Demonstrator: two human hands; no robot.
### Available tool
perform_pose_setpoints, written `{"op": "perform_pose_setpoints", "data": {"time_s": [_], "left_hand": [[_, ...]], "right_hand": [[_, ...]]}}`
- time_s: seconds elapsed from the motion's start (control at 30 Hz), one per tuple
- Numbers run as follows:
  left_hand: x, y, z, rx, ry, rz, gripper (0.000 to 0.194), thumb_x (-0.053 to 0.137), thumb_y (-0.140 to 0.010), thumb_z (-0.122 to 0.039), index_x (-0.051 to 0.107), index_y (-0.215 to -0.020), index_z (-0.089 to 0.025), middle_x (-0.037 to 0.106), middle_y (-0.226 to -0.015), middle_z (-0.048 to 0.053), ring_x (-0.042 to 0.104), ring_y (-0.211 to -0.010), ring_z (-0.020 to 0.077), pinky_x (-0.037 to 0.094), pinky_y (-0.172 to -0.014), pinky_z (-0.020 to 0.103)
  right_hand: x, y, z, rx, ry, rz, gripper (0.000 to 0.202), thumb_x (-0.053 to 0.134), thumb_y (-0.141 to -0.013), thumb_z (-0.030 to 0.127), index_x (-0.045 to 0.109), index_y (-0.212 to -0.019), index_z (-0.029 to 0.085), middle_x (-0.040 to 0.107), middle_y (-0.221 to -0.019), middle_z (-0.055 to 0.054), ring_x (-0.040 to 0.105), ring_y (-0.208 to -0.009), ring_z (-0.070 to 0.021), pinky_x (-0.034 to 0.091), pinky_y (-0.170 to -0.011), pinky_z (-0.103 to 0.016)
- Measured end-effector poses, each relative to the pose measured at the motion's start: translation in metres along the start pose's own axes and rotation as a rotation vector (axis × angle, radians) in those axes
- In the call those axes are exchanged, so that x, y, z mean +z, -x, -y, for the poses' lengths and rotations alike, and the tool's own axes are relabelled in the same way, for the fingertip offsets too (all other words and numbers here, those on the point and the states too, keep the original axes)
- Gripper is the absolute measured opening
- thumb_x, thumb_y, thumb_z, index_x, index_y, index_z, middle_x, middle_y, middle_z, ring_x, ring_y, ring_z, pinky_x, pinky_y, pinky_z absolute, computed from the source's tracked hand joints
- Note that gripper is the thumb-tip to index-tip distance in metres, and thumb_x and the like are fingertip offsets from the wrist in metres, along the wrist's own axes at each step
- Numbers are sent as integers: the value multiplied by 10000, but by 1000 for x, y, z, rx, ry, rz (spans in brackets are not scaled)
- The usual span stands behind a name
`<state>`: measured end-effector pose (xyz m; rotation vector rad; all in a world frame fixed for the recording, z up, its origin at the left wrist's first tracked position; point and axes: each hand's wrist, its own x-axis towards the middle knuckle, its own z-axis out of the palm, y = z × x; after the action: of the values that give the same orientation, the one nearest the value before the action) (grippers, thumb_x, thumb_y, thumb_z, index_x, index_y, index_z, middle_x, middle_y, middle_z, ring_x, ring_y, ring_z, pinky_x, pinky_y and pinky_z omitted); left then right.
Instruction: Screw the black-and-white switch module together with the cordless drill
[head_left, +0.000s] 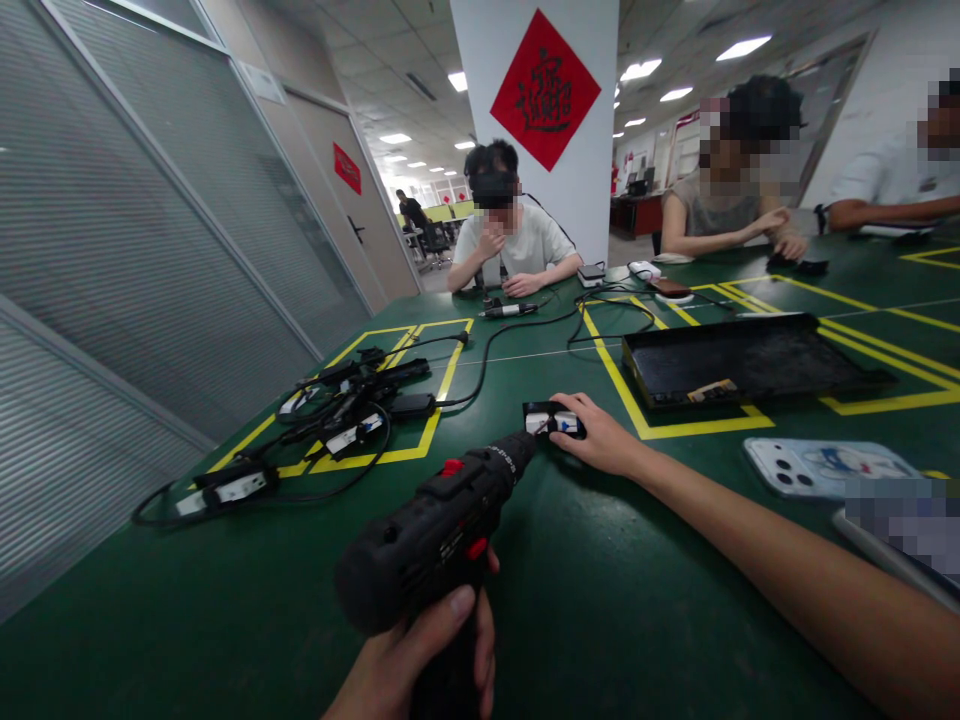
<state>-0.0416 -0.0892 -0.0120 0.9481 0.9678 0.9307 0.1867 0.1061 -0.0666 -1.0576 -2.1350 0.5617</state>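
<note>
My left hand (420, 650) is wrapped round the handle of a black cordless drill (435, 530) with red switches. The drill points away and to the right, its chuck and thin bit reaching a small black box-like part (534, 410) with white label patches. Whether the bit is seated in the part cannot be made out. My right hand (596, 435) comes in from the right and grips that part at its right end, thumb on the near side, holding it against the green table (600, 600).
On the left lies a pile of black cables and adapters (375, 390). To the right are a black tray (757, 360), a patterned phone (825, 468) and another device (907, 550). A pen-like tool (510, 310) lies before a seated person (517, 235); other people sit at right.
</note>
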Motion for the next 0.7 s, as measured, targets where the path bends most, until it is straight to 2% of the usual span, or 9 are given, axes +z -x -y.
{"op": "perform_pose_setpoints", "data": {"time_s": [0.27, 0.43, 0.57, 0.7], "left_hand": [[-5, -1, 1, -20, 14, 38, 317, 506, -849, -394, 488, -1066, -164, 611, -560, 21, 598, -453, 190, 448, -465, 303], [-5, -1, -1, -35, -2, 21, 354, 515, -843, -398, 485, -1105, -161, 608, -553, 20, 594, -447, 190, 446, -470, 310], [-5, 1, -4, -48, -4, -16, 515, 518, -833, -401, 344, -1269, -189, 603, -560, 7, 581, -454, 196, 441, -480, 322], [-5, 3, -6, -74, 15, -22, 629, 488, -842, -401, 225, -1360, -161, 591, -568, 6, 580, -466, 201, 431, -496, 326]], "right_hand": [[-1, 1, 2, 2, 9, 5, 534, 578, -809, 352, 391, -1301, 260, 458, -1174, -74, 532, -1017, -210, 425, -908, -370], [0, 0, 0, 1, 4, -1, 534, 588, -804, 340, 399, -1297, 262, 457, -1182, -73, 530, -1035, -210, 416, -923, -365], [0, 1, 0, -3, -2, -4, 533, 588, -805, 340, 399, -1297, 266, 458, -1182, -72, 527, -1039, -212, 417, -924, -367], [-1, 1, 0, -1, -6, -4, 529, 586, -807, 345, 398, -1295, 269, 463, -1177, -69, 530, -1035, -211, 418, -924, -366]]}}
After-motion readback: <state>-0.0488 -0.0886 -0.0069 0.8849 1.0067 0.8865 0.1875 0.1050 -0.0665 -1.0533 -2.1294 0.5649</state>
